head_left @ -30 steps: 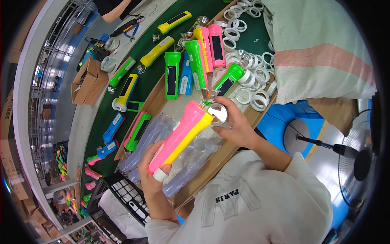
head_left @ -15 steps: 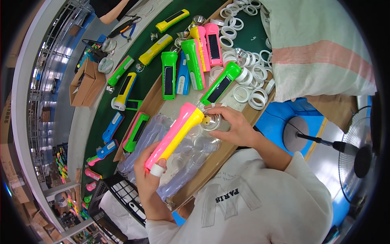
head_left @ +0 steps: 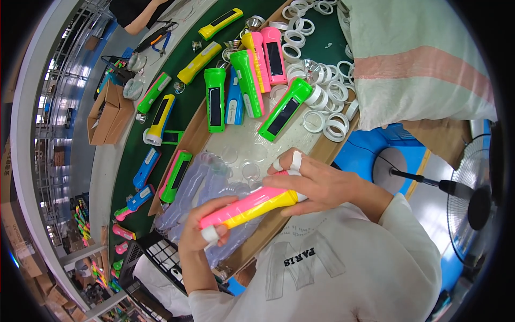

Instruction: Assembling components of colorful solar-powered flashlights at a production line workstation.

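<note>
A pink and yellow flashlight (head_left: 255, 208) lies nearly level between my hands, above an open cardboard tray (head_left: 328, 146). My left hand (head_left: 194, 232) is closed round its tail end, a white wrap on the thumb. The head end sits in the grip of my right hand (head_left: 335, 188), whose fingers cover most of it; a pale rim shows beside them. White tape wraps fingers of that hand. Beneath the flashlight are loose clear discs (head_left: 250, 172) and long clear plastic sleeves (head_left: 189, 182). A green flashlight (head_left: 284, 110) leans at the tray's far side, near other flashlights in green, blue and pink.
White rings (head_left: 333, 91) pile up at the far right beside a striped woven sack (head_left: 413, 70). More flashlights, such as a yellow one (head_left: 199, 63), lie along the green table at left. A black crate (head_left: 161, 255) stands near left, a fan (head_left: 475, 206) at right. Another person's arm (head_left: 144, 20) shows top left.
The flashlight has tipped from steep to nearly level. My right hand has moved from beside the head, where a clear reflector cup was at its fingers, to close over the head end.
</note>
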The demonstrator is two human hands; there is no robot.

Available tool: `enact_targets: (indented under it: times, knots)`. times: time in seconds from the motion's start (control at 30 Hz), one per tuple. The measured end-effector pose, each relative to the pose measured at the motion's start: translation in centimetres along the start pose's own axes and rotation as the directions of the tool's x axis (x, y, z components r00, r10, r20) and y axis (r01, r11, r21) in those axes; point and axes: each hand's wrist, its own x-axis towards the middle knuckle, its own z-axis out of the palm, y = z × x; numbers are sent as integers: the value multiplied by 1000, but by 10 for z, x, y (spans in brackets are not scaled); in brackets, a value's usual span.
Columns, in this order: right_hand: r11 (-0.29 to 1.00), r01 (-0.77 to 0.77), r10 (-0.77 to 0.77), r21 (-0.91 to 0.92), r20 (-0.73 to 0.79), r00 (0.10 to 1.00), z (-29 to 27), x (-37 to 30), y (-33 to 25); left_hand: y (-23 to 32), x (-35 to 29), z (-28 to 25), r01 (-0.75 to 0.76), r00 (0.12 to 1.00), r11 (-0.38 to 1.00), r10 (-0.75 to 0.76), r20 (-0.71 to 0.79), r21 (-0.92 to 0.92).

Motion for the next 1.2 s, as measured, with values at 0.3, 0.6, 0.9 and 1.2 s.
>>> enact_targets:
  times: [0.3,0.6,0.9,1.2]
  knots:
    - [310,-354,746,882,5,666,31,7,44,-10,41,45,-338,834,353,542,104,872]
    - [945,-78,150,317,-210,966,11,-6,19,-28,35,41,-459,774,486,630,66,744]
    - [495,-394,628,774,-5,779,4,8,32,-21,41,42,-346,753,157,635,174,925]
    - [412,-441,735,798,-5,678,9,5,49,-25,60,42,-280,698,-87,665,265,956]
